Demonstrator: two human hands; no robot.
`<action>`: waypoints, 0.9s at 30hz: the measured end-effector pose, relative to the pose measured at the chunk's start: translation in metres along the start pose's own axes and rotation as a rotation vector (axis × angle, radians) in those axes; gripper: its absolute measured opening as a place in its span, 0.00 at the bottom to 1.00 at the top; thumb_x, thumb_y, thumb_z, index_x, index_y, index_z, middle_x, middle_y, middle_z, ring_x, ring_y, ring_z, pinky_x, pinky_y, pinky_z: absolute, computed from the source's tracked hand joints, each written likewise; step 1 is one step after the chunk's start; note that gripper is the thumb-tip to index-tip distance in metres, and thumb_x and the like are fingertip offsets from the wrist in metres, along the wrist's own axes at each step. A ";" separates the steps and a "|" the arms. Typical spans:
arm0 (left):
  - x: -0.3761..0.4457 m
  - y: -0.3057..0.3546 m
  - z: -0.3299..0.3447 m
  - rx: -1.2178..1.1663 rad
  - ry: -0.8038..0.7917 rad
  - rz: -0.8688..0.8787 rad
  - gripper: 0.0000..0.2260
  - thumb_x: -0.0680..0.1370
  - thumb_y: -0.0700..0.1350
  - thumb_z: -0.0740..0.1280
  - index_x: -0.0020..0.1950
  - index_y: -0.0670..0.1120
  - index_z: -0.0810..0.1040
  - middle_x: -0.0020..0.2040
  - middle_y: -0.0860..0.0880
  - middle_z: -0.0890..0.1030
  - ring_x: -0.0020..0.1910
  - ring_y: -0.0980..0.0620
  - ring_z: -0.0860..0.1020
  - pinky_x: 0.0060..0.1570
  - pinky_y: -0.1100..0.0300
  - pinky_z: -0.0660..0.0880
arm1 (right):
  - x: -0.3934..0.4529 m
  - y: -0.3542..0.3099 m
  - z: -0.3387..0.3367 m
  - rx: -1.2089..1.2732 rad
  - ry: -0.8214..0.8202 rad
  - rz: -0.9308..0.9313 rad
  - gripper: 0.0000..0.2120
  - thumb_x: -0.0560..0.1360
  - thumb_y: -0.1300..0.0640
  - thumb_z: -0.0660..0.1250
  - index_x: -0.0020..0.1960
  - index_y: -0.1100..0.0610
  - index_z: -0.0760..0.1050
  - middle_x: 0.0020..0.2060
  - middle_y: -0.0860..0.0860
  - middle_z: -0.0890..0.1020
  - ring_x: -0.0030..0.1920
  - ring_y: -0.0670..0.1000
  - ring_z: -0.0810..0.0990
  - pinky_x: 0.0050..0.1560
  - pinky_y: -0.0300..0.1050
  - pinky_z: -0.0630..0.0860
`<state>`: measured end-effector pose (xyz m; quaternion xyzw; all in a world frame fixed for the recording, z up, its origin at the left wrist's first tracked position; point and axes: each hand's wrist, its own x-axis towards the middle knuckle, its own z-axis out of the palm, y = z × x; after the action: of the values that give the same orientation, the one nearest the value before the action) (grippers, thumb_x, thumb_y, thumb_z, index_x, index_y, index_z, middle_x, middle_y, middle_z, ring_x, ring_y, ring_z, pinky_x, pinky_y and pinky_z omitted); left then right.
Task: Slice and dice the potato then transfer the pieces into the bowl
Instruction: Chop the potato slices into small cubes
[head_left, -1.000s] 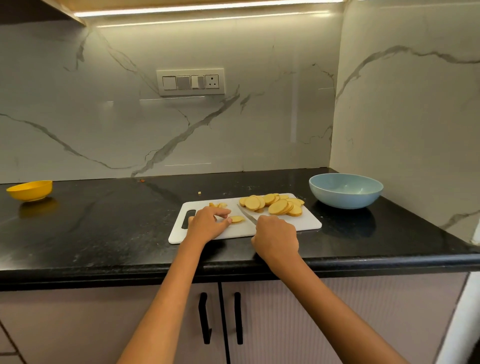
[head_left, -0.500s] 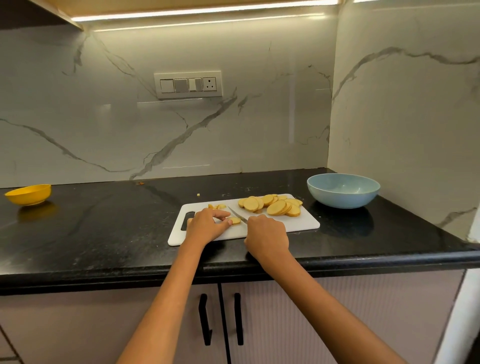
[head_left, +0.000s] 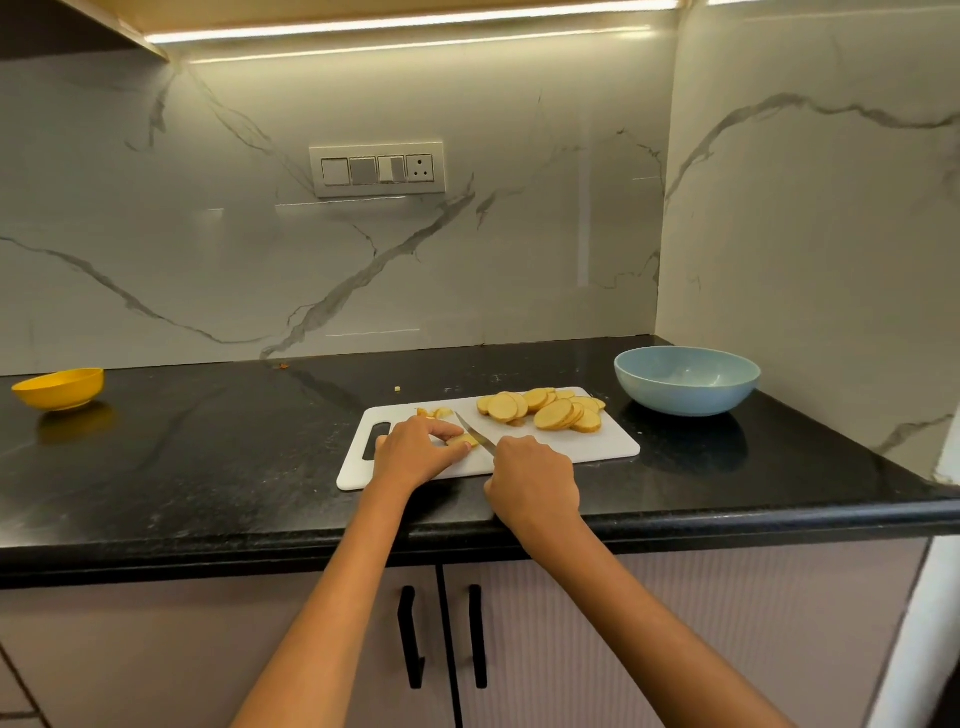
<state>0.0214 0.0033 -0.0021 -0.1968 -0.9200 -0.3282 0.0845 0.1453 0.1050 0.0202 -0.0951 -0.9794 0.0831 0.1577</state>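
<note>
Since a moment ago, the knife blade has slid left onto the potato piece. The right hand has its fingers curled tight round the knife handle. The left hand pinches the small piece with thumb and bent fingers on the white cutting board. A heap of round potato slices lies on the far right of the board. The blue bowl sits just right of the board on the black counter.
</note>
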 end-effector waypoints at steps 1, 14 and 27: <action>0.000 0.000 0.000 -0.004 0.001 0.002 0.10 0.73 0.55 0.69 0.52 0.56 0.82 0.59 0.55 0.80 0.60 0.50 0.74 0.61 0.46 0.69 | 0.000 -0.001 0.000 -0.007 0.003 -0.003 0.13 0.79 0.56 0.59 0.62 0.58 0.70 0.55 0.55 0.78 0.53 0.53 0.78 0.48 0.43 0.70; -0.001 0.005 -0.002 -0.010 0.011 -0.019 0.06 0.72 0.55 0.70 0.45 0.56 0.83 0.49 0.51 0.83 0.53 0.44 0.78 0.56 0.47 0.72 | 0.004 -0.007 0.001 -0.099 -0.015 -0.079 0.12 0.80 0.61 0.57 0.63 0.59 0.71 0.57 0.55 0.77 0.55 0.53 0.77 0.46 0.42 0.67; 0.002 -0.004 0.000 -0.081 -0.014 -0.003 0.14 0.72 0.56 0.70 0.55 0.54 0.81 0.56 0.54 0.80 0.59 0.45 0.73 0.61 0.46 0.70 | 0.002 0.007 -0.002 -0.028 -0.044 -0.016 0.12 0.80 0.58 0.59 0.61 0.60 0.71 0.55 0.56 0.77 0.52 0.53 0.78 0.48 0.43 0.71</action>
<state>0.0177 0.0008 -0.0040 -0.2009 -0.9068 -0.3642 0.0693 0.1453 0.1126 0.0214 -0.0874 -0.9844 0.0702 0.1355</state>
